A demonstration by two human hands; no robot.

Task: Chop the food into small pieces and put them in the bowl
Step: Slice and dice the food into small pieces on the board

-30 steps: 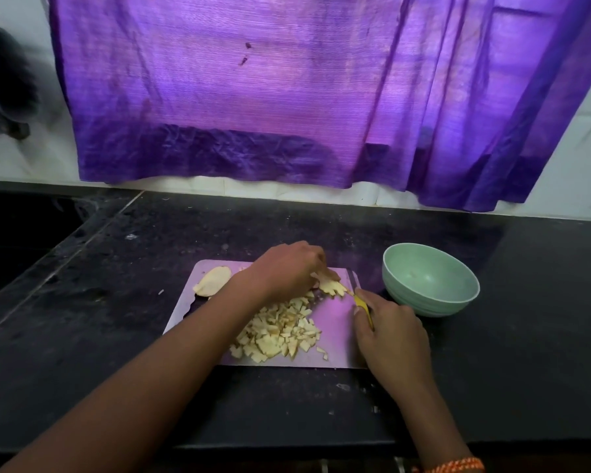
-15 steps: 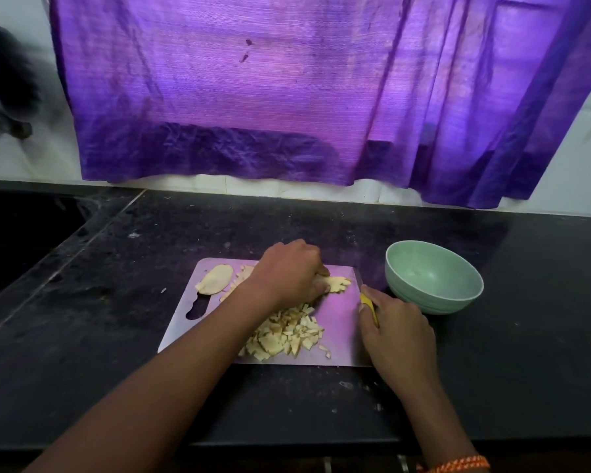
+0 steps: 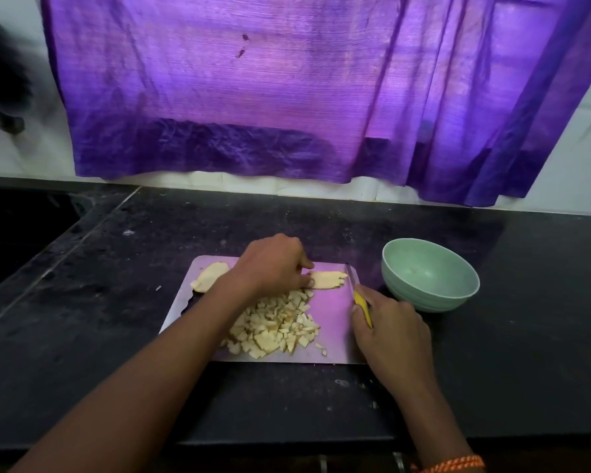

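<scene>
A metal cutting board [image 3: 331,312] lies on the dark counter. On it, a pile of small pale food pieces [image 3: 273,326] sits in the middle and an uncut slice [image 3: 209,276] lies at the far left. My left hand [image 3: 273,264] pinches a flat stack of slices [image 3: 328,279] near the board's far right. My right hand [image 3: 393,329] grips a yellow-handled knife [image 3: 360,298], whose blade stands just right of that stack. A pale green bowl [image 3: 430,291], with nothing visible inside, stands right of the board.
A purple curtain [image 3: 287,90] hangs over the white tiled wall behind the counter. A dark sink recess [image 3: 17,227] lies at the far left. The black counter [image 3: 526,336] stretches right of the bowl and in front of the board.
My left hand has spread the slice stack flatter and slid it a little right. The knife has shifted to the stack's right edge. The camera view has drifted slightly.
</scene>
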